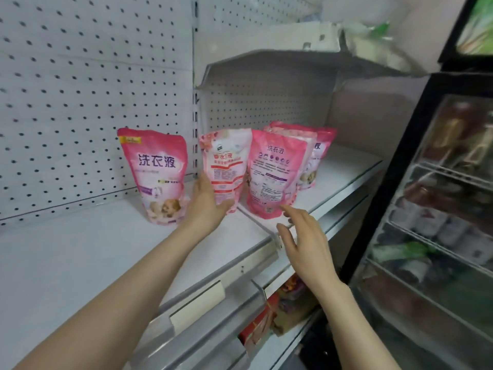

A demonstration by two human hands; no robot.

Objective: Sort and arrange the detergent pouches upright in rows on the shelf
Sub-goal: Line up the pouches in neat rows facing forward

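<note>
— Pink pouches, all on the white shelf (80,252). Which one is being handled?

— The pale pouch (226,166), upright mid-shelf. The left hand (206,206) grasps its lower left side.

— And the right hand (301,236)?

— Unclenched, fingers spread, hovering over the shelf's front edge just short of the back-facing pouch (272,177).

— Others?

— One front-facing pouch (157,177) stands apart to the left; more pouches (312,156) cluster behind, toward the right end.
</note>
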